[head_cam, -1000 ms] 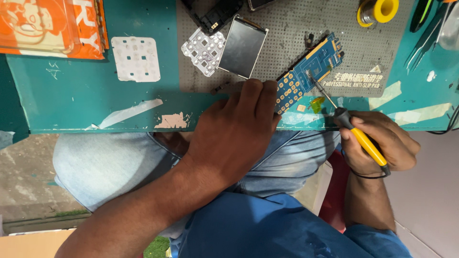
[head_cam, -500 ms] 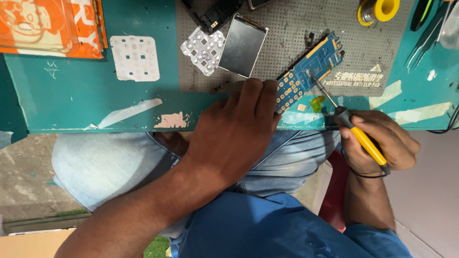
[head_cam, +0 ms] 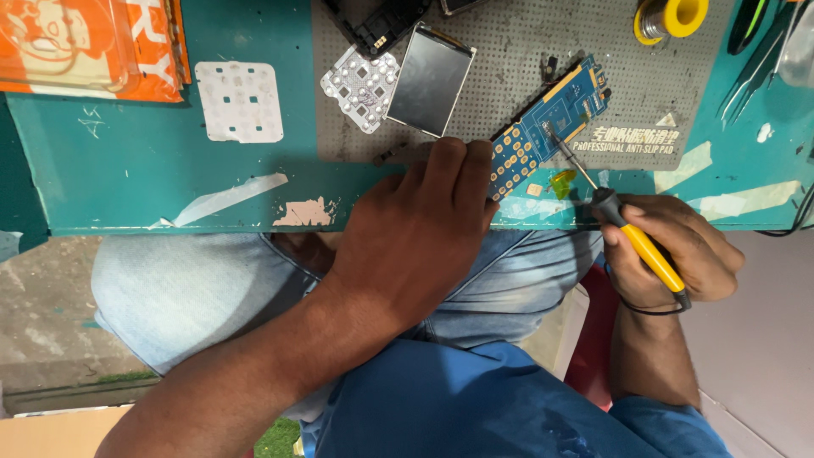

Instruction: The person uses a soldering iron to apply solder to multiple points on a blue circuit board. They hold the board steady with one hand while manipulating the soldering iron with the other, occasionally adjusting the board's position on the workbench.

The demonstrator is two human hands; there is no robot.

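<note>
A blue phone circuit board (head_cam: 551, 123) lies slanted on a grey perforated mat (head_cam: 517, 51) at the near edge of a teal workbench (head_cam: 153, 187). My left hand (head_cam: 420, 233) rests on the bench edge, its fingertips pressing the board's lower end with the gold contact pads. My right hand (head_cam: 670, 250) grips a yellow-and-black soldering iron (head_cam: 623, 225); its metal tip touches the middle of the board.
On the mat lie a grey screen panel (head_cam: 430, 79), a white keypad membrane (head_cam: 360, 87) and a black phone shell (head_cam: 377, 21). A white keypad sheet (head_cam: 239, 102), orange packaging (head_cam: 85, 42), a solder spool (head_cam: 670, 17) and tweezers (head_cam: 755, 68) sit around it.
</note>
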